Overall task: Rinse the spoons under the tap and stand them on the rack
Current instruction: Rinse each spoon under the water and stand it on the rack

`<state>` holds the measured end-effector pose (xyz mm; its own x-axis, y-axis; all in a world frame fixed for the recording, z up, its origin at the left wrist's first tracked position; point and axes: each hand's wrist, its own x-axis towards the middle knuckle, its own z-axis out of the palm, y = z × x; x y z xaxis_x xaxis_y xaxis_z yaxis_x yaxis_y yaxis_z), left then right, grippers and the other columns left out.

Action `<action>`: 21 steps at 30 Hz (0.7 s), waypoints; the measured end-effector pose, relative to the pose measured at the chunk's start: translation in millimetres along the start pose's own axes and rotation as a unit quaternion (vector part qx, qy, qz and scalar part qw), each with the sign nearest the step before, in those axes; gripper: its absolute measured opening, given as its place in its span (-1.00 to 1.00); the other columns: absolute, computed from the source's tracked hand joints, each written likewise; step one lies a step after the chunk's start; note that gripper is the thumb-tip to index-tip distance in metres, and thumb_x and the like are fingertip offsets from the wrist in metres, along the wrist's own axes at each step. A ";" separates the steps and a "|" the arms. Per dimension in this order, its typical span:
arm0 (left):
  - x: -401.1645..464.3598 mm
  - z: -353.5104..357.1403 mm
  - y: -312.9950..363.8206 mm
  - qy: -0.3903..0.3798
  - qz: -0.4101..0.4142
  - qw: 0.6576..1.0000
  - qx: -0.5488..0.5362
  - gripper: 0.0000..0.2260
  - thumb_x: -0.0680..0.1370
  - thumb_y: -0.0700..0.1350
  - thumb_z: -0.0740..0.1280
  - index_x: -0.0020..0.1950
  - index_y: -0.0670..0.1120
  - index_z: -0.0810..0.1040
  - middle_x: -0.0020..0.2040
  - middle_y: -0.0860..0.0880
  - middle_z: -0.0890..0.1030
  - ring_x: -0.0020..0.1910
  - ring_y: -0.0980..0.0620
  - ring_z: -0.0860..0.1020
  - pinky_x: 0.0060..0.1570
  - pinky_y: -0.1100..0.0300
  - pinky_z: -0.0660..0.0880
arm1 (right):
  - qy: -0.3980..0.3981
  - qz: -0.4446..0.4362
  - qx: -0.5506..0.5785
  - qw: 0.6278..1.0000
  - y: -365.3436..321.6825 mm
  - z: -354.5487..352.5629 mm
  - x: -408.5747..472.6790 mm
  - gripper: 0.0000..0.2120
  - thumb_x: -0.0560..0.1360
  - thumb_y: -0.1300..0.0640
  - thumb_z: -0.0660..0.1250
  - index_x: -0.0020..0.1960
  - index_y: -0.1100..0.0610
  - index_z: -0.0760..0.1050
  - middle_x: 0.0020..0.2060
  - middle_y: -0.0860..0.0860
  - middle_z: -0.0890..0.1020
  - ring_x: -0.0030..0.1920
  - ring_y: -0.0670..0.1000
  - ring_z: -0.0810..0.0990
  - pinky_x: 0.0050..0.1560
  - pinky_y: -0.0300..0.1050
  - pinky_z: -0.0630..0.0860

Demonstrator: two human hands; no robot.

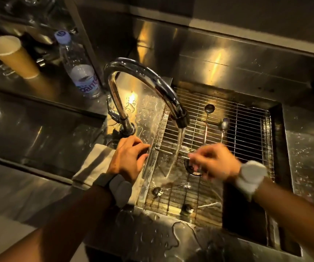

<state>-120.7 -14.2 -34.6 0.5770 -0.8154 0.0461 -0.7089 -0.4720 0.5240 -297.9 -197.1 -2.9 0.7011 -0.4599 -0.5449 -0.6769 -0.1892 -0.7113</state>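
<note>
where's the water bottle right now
The water bottle stands at the upper left of the head view, on the steel counter between the paper cup and the tap.

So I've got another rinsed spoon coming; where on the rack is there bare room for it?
Free: the wire rack right of the two standing spoons, toward the sink's right wall. Crowded: under the tap, where the water falls by the right hand, and the near grid with two more spoons.

My right hand [215, 161] is blurred, so I cannot tell what my fingers pinch. My left hand [128, 157] hides part of the folded cloth [93, 165]. The top edge cuts the glasses [27, 4] on the shelf.
</note>
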 end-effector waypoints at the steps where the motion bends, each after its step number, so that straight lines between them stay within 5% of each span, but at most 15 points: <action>1: -0.5 1.3 -1.2 0.001 -0.002 1.000 -0.001 -0.78 0.47 -0.13 0.37 0.11 -0.07 0.61 0.03 -0.05 0.55 0.02 0.01 0.41 0.02 0.25 0.32 | -0.100 -0.001 -0.115 0.988 9.7 29.6 -12.5 -0.80 0.48 -0.05 0.35 -0.10 0.07 0.64 -0.28 -0.02 0.70 -0.38 -0.14 0.63 -0.43 -0.29 0.53; 4: -1.5 6.4 -5.0 0.004 -0.009 1.000 0.001 -0.77 0.47 -0.12 0.37 0.12 -0.06 0.60 0.05 -0.04 0.55 0.04 0.01 0.41 0.02 0.25 0.31 | -0.236 -0.010 -0.347 0.908 59.3 97.0 7.3 -0.75 0.49 -0.04 0.29 0.10 0.01 0.60 0.06 -0.01 0.68 0.05 0.04 0.65 0.01 -0.10 0.59; 9: -1.7 4.1 -5.4 0.003 0.000 1.000 -0.016 -0.77 0.47 -0.10 0.37 0.12 -0.06 0.60 0.08 -0.03 0.54 0.07 0.02 0.42 0.06 0.25 0.32 | -0.189 -0.011 -0.437 0.879 108.1 108.3 86.6 -0.67 0.61 0.08 0.09 0.32 0.16 0.39 0.25 0.17 0.48 0.23 0.17 0.49 0.17 0.00 0.43; 14: -4.4 7.4 -8.7 0.011 -0.002 0.999 -0.034 -0.78 0.47 -0.11 0.37 0.11 -0.06 0.60 0.07 -0.01 0.54 0.06 0.05 0.42 0.08 0.20 0.41 | -0.179 -0.043 -0.490 0.852 116.1 115.8 102.5 -0.65 0.57 0.04 0.10 0.32 0.12 0.34 0.27 0.19 0.46 0.28 0.21 0.43 0.19 0.02 0.42; 21: -5.8 11.8 -6.9 0.028 -0.008 0.999 -0.028 -0.81 0.47 -0.13 0.37 0.08 -0.07 0.61 0.07 -0.01 0.54 0.06 0.06 0.42 0.00 0.34 0.29 | -0.193 -0.012 -0.432 0.881 102.8 106.7 97.0 -0.76 0.57 0.07 0.15 0.14 0.13 0.48 0.11 0.20 0.59 0.09 0.11 0.58 -0.03 -0.14 0.43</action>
<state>-124.0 -10.2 -48.6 0.6100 -0.7879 0.0840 -0.6772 -0.4633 0.5717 -275.5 -168.6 -176.2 0.6286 -0.1487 -0.7634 -0.4611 -0.8617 -0.2118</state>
